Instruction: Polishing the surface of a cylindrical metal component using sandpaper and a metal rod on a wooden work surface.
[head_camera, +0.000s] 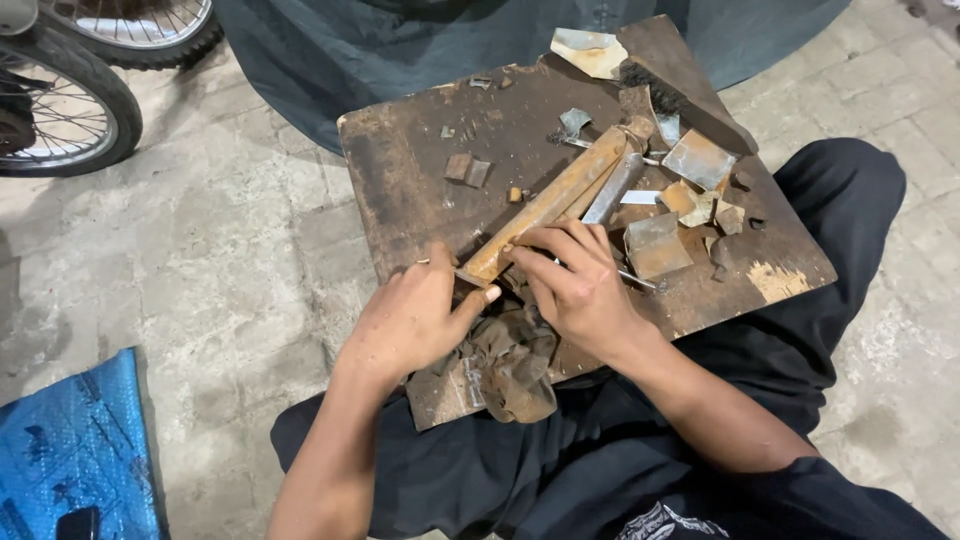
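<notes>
Board: a worn, dark wooden board (420, 190) lies across my lap — it serves as my desk, and its far corner points toward 1 o'clock.
Bar: a long rusty metal bar (555, 195) lies on the board near its middle; its long axis runs from the near end at 7 o'clock, under my fingers, to the far end at 1 o'clock, pointing away from me.
Second strip: a greyer metal strip (612, 187) lies just beside the bar on its 3 o'clock side, on nearly the same line.
Left hand: my left hand (415, 320) rests at the board's near edge, thumb stretched toward 3 o'clock and pressed against the bar's near end; what the curled fingers hold I cannot tell.
Right hand: my right hand (575, 280) sits just beside the left, at 3 o'clock of it, fingers bent down over the bar's near end and closed against it.
Hands together: the two are close, thumb nearly meeting fingertips at the bar's tip.
Rag: a crumpled brown rag (515, 365) hangs over the board's near edge, below both hands.
Scraps: bent sheet-metal scraps (698, 158) lie scattered toward 2 o'clock of the bar; two small pieces (467, 170) lie at 10 o'clock of it.
Brush: a dark brush (680, 105) lies along the far edge at 1 o'clock.
Surroundings: wheels (70, 100) at 10 o'clock — a blue sheet (75, 450) on the stone floor at 8 o'clock.
</notes>
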